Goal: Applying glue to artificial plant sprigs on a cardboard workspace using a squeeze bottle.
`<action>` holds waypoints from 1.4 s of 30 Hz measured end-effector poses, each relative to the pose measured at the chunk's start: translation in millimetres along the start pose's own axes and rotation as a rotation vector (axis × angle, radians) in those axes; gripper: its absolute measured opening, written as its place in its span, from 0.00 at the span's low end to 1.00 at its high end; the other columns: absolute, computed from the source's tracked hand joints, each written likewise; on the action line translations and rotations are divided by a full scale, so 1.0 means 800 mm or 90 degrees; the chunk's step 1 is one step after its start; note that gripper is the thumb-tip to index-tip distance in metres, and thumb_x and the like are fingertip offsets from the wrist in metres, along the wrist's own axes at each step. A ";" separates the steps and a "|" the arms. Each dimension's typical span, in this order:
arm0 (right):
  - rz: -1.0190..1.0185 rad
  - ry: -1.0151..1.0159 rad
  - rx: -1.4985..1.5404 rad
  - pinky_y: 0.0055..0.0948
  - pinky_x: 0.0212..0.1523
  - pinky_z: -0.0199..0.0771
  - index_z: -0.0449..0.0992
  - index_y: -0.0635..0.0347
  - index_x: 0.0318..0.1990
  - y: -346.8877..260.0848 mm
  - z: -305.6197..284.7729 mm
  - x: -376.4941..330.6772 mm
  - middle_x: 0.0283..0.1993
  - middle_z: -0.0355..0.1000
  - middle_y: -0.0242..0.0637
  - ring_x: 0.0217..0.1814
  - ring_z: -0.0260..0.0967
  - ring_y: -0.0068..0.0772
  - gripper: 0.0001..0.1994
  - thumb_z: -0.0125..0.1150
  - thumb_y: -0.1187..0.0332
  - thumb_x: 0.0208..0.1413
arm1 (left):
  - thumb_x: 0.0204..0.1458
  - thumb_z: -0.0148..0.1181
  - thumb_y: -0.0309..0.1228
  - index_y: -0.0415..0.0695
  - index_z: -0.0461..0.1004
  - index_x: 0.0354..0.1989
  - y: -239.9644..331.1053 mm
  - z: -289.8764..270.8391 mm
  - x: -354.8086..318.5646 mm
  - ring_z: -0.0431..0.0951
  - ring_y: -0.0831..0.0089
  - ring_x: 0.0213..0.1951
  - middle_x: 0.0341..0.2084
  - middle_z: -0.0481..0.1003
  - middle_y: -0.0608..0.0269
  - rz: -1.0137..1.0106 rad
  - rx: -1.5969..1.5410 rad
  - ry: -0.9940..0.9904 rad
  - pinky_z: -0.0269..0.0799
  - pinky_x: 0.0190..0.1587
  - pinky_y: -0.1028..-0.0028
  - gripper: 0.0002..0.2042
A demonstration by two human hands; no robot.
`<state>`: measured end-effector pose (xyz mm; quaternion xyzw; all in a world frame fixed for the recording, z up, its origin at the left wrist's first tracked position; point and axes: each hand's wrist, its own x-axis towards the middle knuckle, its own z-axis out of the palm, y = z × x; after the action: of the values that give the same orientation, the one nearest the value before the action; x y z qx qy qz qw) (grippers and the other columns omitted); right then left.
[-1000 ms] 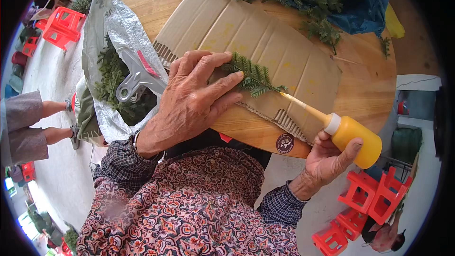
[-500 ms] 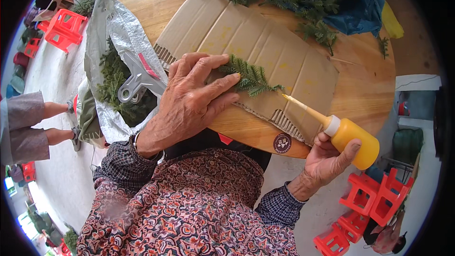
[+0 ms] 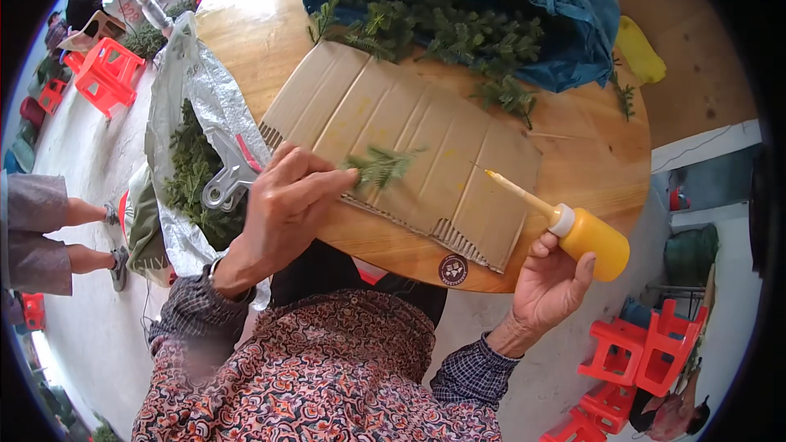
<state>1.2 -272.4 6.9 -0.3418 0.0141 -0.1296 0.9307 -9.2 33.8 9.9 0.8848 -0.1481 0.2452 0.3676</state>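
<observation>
A: What are the hands on?

B: The left hand pinches a small green sprig by its stem, fingers closed on it, the frond lying just past the fingertips on the corrugated cardboard sheet. The right hand is wrapped around a yellow squeeze bottle — its long nozzle points up and left toward the sprig, the tip hanging over the cardboard but clearly short of the frond.

A: So the hands are apart?

B: Yes, well apart, with bare cardboard between them.

A: Anything finished yet?

B: Hard to say. I'd judge this sprig is picked out and laid ready, while nothing from the bottle has reached it; I cannot see any fluid at the tip. The cardboard carries a few yellowish spots, which may be drips, but I cannot tell.

A: And how much seems left?

B: Plenty, by the look of it. Beyond both hands a blue bag spills a heap of green sprigs onto the round wooden table. Left of the left hand, a silvery sack holds more greenery, with a grey clamp-like tool lying on it — whether that pile is done or waiting, the view doesn't show.
</observation>
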 end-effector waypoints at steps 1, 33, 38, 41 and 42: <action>0.031 -0.015 0.009 0.21 0.32 0.72 0.68 0.60 0.53 -0.003 -0.002 0.004 0.45 0.72 0.45 0.34 0.70 0.30 0.24 0.63 0.57 0.54 | 0.41 0.64 0.20 0.46 0.81 0.33 0.002 -0.007 -0.004 0.67 0.74 0.29 0.26 0.73 0.67 -0.025 0.014 0.002 0.65 0.30 0.77 0.10; -0.038 0.100 -0.117 0.13 0.22 0.68 0.70 0.63 0.47 0.010 -0.011 0.016 0.35 0.73 0.41 0.24 0.67 0.23 0.22 0.64 0.56 0.53 | 0.45 0.61 0.31 0.39 0.80 0.34 -0.158 -0.025 0.179 0.75 0.70 0.24 0.28 0.79 0.56 -0.214 0.090 -0.003 0.72 0.30 0.71 0.11; -0.047 0.112 -0.133 0.13 0.24 0.69 0.67 0.65 0.51 0.009 -0.016 0.014 0.40 0.73 0.44 0.24 0.67 0.23 0.26 0.64 0.55 0.53 | 0.45 0.62 0.26 0.36 0.79 0.33 -0.159 -0.020 0.181 0.73 0.76 0.20 0.23 0.78 0.60 -0.228 0.035 0.024 0.71 0.24 0.79 0.08; -0.036 0.114 -0.115 0.13 0.24 0.70 0.66 0.66 0.52 0.010 -0.018 0.015 0.40 0.73 0.45 0.24 0.67 0.23 0.27 0.64 0.55 0.52 | 0.48 0.61 0.23 0.35 0.78 0.34 -0.133 -0.034 0.159 0.74 0.77 0.20 0.23 0.77 0.59 -0.258 -0.315 0.151 0.74 0.25 0.82 0.07; -0.033 0.121 -0.121 0.13 0.24 0.70 0.66 0.66 0.52 0.009 -0.018 0.015 0.40 0.73 0.45 0.24 0.67 0.23 0.27 0.64 0.55 0.52 | 0.49 0.61 0.24 0.36 0.77 0.36 -0.119 -0.038 0.149 0.75 0.77 0.23 0.24 0.77 0.59 -0.277 -0.413 0.143 0.75 0.29 0.82 0.07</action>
<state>13.0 -279.2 -8.5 -0.4146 0.1056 -0.1838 0.8849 122.7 111.1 38.0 0.7011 0.0141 0.1971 0.6851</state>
